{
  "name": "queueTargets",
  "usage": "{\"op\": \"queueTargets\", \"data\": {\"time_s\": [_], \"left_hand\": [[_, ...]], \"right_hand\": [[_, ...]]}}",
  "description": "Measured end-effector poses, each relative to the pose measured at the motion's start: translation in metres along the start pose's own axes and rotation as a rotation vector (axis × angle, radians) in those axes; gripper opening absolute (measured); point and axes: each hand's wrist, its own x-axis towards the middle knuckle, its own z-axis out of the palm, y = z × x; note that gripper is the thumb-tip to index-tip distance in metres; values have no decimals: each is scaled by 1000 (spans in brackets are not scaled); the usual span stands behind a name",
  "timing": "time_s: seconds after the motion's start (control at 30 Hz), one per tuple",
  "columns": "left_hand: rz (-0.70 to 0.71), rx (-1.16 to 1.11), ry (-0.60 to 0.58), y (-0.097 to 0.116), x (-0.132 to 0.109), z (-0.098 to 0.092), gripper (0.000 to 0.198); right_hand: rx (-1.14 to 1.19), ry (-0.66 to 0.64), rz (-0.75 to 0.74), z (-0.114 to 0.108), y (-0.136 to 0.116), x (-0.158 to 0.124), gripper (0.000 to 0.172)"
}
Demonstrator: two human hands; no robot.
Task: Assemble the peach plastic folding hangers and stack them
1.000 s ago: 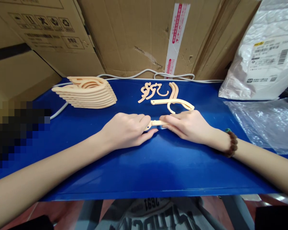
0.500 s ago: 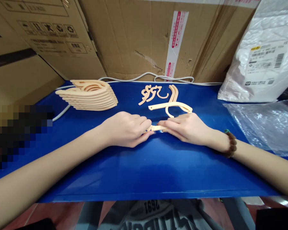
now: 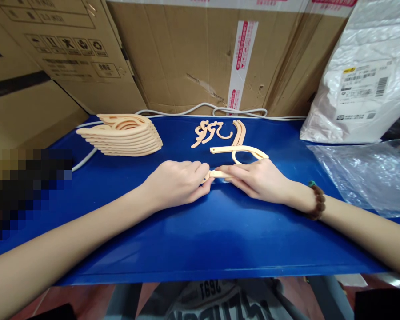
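Note:
Pale cream plastic pieces of a folding clothes hanger (image 3: pixel 220 174) bridge the gap between my two hands. My left hand (image 3: pixel 182 183) is closed on the left end, where a small hole shows by the fingertips. Fingers of my right hand (image 3: pixel 255 178) wrap round the right side of the pieces. A curved hanger arm (image 3: pixel 238 149) rises behind the right hand, its round end pointing left; whether it joins the held pieces is hidden. Part of a cream hook (image 3: pixel 234 156) shows below that arm.
Several loose hooks (image 3: pixel 206 132) and curved arms (image 3: pixel 239 131) lie behind my hands on the blue table (image 3: pixel 200 240). A stack of folded hangers (image 3: pixel 123 138) stands left. Clear plastic (image 3: pixel 370 178) and a white parcel bag (image 3: pixel 350 98) are right. Cardboard boxes (image 3: pixel 186 53) and a white cable (image 3: pixel 173 112) line the back.
The joined ends between my hands have shifted slightly up in the picture. The curved arm behind my right hand has moved a little right and down. Both hands keep their hold.

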Motion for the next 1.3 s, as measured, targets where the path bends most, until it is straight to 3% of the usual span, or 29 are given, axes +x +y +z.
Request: {"op": "queueTargets", "data": {"time_s": [0.67,1.3], "left_hand": [[-7,-124,-127,2,-3,-2,14],[-43,-159,-48,7,-2,-1,10]], "right_hand": [[-113,20,-97,0,-2,0,35],[-125,-25,-114,-1,-5,2,35]]}}
